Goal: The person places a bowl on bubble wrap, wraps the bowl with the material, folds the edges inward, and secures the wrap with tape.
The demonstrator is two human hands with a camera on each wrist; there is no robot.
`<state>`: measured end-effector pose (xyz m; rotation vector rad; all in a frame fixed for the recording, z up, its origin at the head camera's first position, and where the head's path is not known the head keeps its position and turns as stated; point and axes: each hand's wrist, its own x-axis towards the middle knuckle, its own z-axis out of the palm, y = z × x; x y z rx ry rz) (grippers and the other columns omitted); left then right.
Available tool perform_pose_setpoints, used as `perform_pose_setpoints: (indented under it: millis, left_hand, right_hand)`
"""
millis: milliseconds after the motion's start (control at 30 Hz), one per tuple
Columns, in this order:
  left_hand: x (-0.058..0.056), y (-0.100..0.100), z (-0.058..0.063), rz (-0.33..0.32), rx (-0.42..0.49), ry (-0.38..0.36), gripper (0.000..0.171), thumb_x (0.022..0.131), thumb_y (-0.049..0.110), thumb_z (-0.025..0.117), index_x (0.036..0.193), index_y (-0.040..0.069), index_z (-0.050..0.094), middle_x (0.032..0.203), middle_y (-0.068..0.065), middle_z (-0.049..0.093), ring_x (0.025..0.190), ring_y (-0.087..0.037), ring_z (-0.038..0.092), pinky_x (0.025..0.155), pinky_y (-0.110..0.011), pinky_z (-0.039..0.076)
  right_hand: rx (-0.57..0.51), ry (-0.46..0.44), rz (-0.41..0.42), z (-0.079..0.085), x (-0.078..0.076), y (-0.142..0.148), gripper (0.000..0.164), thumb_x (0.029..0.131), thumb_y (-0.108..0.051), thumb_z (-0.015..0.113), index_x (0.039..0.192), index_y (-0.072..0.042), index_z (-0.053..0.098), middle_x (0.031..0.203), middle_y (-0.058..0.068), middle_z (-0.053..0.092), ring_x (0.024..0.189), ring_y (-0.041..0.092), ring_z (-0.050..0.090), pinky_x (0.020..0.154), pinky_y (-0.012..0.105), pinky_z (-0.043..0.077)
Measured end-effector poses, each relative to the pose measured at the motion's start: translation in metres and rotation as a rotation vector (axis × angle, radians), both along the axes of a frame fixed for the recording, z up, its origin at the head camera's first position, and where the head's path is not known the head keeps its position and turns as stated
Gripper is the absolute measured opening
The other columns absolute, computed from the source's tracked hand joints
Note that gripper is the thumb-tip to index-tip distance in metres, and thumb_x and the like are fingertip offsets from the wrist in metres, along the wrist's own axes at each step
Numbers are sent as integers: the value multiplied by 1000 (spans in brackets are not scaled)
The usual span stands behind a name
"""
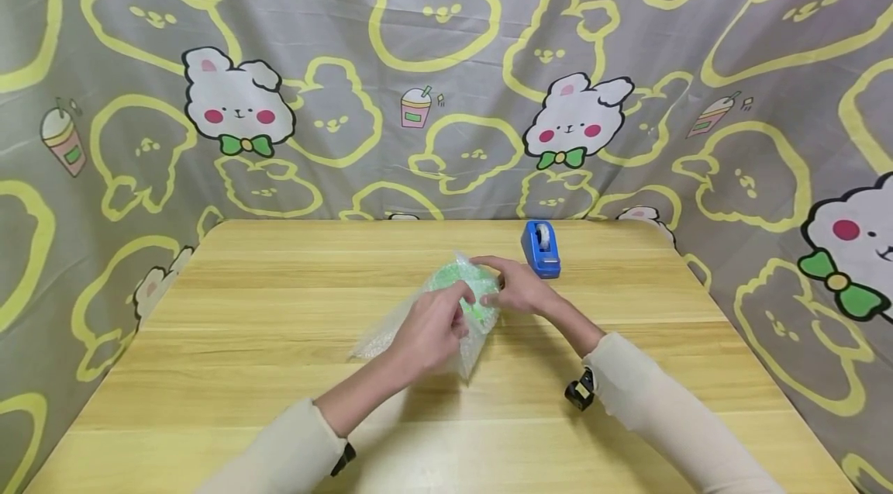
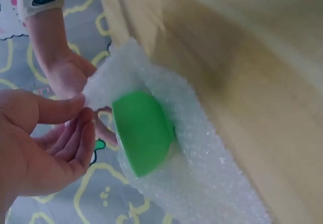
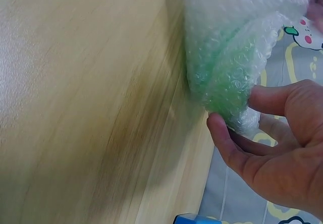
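A green bowl (image 2: 141, 133) lies partly covered by a sheet of bubble wrap (image 2: 212, 158); its bare side shows in the left wrist view. With thumb and fingertips my left hand (image 1: 432, 327) pinches a corner of the wrap, on the near side of the bowl. My right hand (image 1: 522, 288) grips the bowl's far right side through the wrap (image 3: 227, 77), thumb on one face and fingers on the other. In the head view the wrap's loose end spreads to the left over the table.
A blue tape dispenser (image 1: 541, 250) with a roll of clear tape stands behind the right hand on the wooden table (image 1: 279, 285). Patterned grey curtain (image 1: 446, 91) hangs around the table's back and sides.
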<state>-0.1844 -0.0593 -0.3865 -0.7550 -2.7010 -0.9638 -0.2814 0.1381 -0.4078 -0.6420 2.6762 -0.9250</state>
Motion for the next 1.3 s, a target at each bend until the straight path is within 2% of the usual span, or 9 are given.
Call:
perform_pose_setpoints:
  millis: [100,200,333,500,700,833,967,1133,1300]
  left_hand:
    - [-8,4,2,29,-5,41,33,76,-18,67,103,0,69,76,-1,67,69,-12,60,66,-26,54]
    - [-16,7,4,36,6,33,32,77,-18,64,102,-1,70,76,-1,66,68,-11,57,64,-25,52]
    - [-23,11,7,30,31,0,30,78,-16,60,100,2,70,75,-2,68,65,-10,57,61,-22,49]
    - [-28,14,17,12,62,-85,23,78,-12,62,89,5,73,77,-2,72,65,-7,59,61,-21,50]
    - [-18,17,27,-41,33,-121,21,81,-10,63,86,7,74,75,-2,71,63,-10,58,58,-22,46]
    - [-4,23,30,-121,-6,-107,29,81,-13,59,83,11,75,81,0,73,75,-12,65,65,-21,50]
    - [1,26,30,-128,-43,-62,32,81,-13,58,91,12,75,84,1,74,75,-11,64,68,-21,51]
    - [-19,20,28,-30,13,-33,25,85,-12,61,100,3,73,88,-6,76,77,-16,69,69,-26,56]
    - [-46,8,18,77,34,-42,17,83,-14,66,90,0,74,85,-10,73,82,-22,69,74,-32,59]
  right_hand:
    - [-4,10,5,0,0,0,70,88,-11,78,151,-18,49,82,2,63,63,12,51,57,25,42]
    - [-12,7,14,0,0,0,70,88,-11,79,151,-18,49,74,0,56,59,11,46,55,25,38]
    - [-17,0,30,1,0,0,71,88,-10,77,151,-19,48,58,-5,34,53,10,36,52,24,32]
    - [-20,14,35,2,1,0,72,85,-3,73,151,-17,49,55,-7,32,51,10,34,51,24,31]
    - [-20,31,39,1,1,0,71,84,-1,69,151,-15,49,55,-7,32,50,10,33,50,23,30]
    - [-21,30,41,1,2,0,66,89,-6,68,151,-16,49,54,-7,31,49,9,31,48,23,28]
    - [-21,22,37,0,2,-2,60,94,-9,63,151,-17,49,54,-6,33,48,10,32,48,24,28]
    - [-8,46,24,-2,1,-2,66,88,4,60,150,-16,51,57,-5,38,50,10,34,49,23,28]
    - [8,47,35,-2,1,-3,77,80,15,57,149,-17,51,56,-6,30,50,10,27,50,23,24]
